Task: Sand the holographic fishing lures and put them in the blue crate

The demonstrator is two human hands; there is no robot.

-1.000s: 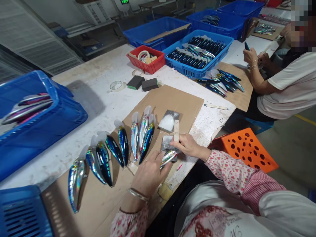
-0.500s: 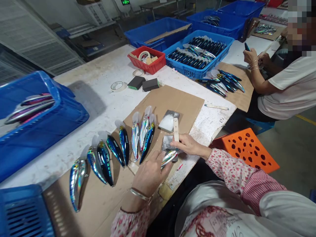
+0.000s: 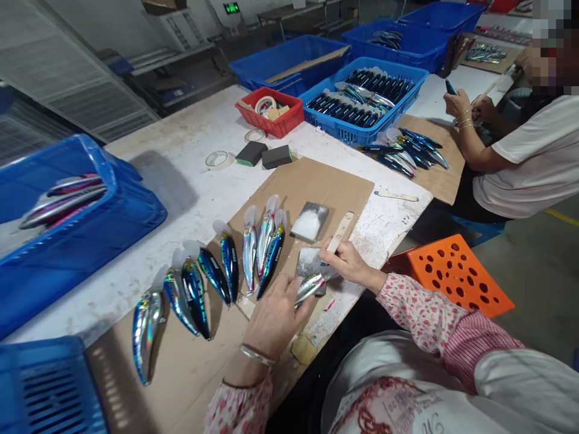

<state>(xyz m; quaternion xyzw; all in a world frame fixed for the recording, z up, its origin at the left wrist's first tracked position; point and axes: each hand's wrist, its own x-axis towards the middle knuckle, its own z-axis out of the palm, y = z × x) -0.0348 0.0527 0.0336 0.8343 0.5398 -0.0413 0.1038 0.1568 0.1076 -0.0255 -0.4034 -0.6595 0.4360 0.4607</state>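
Observation:
My left hand [image 3: 281,313] is closed around a silver fishing lure [image 3: 310,289], its clear-lipped end toward my right hand. My right hand [image 3: 347,263] pinches a pale flat stick [image 3: 341,231] with markings on it; the stick's lower end points down at the lure. Behind the lure lies a grey block [image 3: 308,260] dusted with white, and beyond it a dark block [image 3: 309,222] bears a patch of white powder. Left of my hands, several finished-looking lures [image 3: 230,265] with blue, black and silver bodies lie in a row on the cardboard [image 3: 332,181].
Blue crates stand at left [image 3: 136,208] and front left [image 3: 49,349]. Farther back are a red box [image 3: 289,123] of tape rolls, a blue basket [image 3: 335,132] of lures, and dark sanding blocks [image 3: 277,157]. An orange perforated stool [image 3: 456,271] stands right; a co-worker [image 3: 520,144] sits beyond.
The stick in my right hand has swung from nearly upright to leaning right, and that hand has shifted slightly right. My left hand keeps hold of the lure in about the same place.

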